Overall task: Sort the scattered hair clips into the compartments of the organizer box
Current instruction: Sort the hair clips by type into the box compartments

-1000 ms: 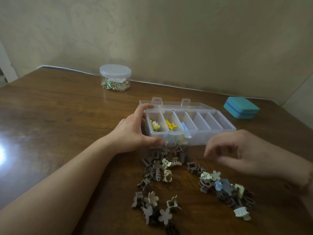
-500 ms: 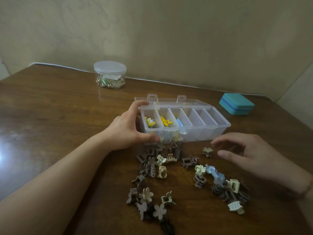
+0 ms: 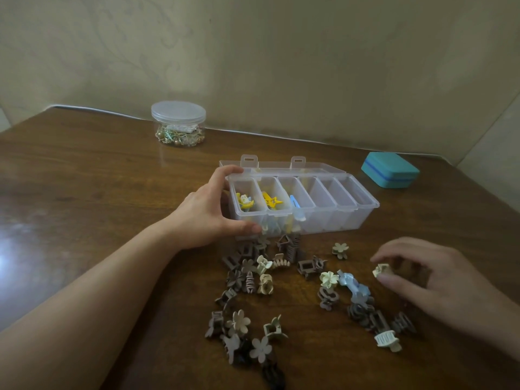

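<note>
- The right hand (image 3: 439, 282) now has a small cream-coloured plastic claw clip (image 3: 381, 270) pinched between thumb and fingertips, just off the right side of the pile. Half a second ago those fingers were hovering with nothing in them, and a second ago the hand was up nearer the box, so this is a fresh pick.
- The left hand (image 3: 208, 215) hasn't budged: fingers wrapped over the left end of the clear plastic organizer box (image 3: 363, 211), thumb on the front wall, holding it steady.
- The box sits open on the brown wooden table (image 3: 84, 192), lid flipped back. Its three leftmost compartments hold a yellow-and-white character clip (image 3: 245, 201), a yellow star clip (image 3: 272, 200) and a light blue clip (image 3: 295, 205). The three on the right look empty.
- Most of the brown, beige and cream hair clips (image 3: 250, 280) are still scattered in front of the box, plus a pale flower clip (image 3: 340, 250) on its own near the box.
- So sorting is early days; the pinched clip probably goes into one of the free compartments next.
- Further back: a round clear jar with a lid (image 3: 178, 123) and a teal zip case (image 3: 389, 170), both well away from the action.
</note>
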`<state>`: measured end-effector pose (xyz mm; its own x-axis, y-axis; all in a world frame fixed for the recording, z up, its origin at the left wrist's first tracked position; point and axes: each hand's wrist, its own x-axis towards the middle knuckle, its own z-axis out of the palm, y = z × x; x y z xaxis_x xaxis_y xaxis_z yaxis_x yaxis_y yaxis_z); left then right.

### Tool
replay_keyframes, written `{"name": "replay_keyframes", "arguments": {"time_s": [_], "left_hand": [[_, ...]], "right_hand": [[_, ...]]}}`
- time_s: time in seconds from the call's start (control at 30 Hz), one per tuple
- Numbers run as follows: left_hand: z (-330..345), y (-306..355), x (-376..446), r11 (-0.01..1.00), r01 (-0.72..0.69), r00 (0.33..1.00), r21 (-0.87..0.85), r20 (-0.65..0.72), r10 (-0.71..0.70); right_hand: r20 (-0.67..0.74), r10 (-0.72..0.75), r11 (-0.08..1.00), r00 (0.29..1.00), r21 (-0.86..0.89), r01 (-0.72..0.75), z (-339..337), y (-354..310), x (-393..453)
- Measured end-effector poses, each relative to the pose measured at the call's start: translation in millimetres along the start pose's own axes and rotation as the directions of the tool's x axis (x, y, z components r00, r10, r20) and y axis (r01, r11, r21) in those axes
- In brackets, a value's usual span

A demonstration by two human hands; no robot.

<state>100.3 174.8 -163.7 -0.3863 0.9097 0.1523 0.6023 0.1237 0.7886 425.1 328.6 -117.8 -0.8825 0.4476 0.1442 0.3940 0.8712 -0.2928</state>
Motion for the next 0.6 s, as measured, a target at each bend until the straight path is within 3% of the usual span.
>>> {"name": "replay_keyframes", "arguments": {"time_s": [0.23, 0.33, 0.5, 0.6], "left_hand": [[-1.3, 0.4, 0.1, 1.0, -0.008, 1.0, -0.009, 0.005, 0.008], [-1.5, 0.1, -0.4, 1.0, -0.004, 1.0, -0.004, 0.004, 0.004], [-0.7, -0.5, -0.4, 1.0, -0.002, 1.0, 0.003, 0.001, 0.002], [-0.7, 0.8, -0.5, 1.0, 0.001, 1.0, 0.003, 0.003, -0.001]], "right_hand": [[0.19, 0.035, 0.995, 0.981, -0.1, -0.016, 12.9, -37.4, 35.5], [0.245, 0.056, 0.998, 0.968, -0.055, -0.044, 6.2, -37.0, 48.3], [0.067, 0.019, 0.938, 0.998, 0.345, -0.041, -27.3, -32.4, 74.1], [-0.071, 0.032, 0.873, 0.997, 0.487, 0.007, -27.8, -35.8, 104.1]]}}
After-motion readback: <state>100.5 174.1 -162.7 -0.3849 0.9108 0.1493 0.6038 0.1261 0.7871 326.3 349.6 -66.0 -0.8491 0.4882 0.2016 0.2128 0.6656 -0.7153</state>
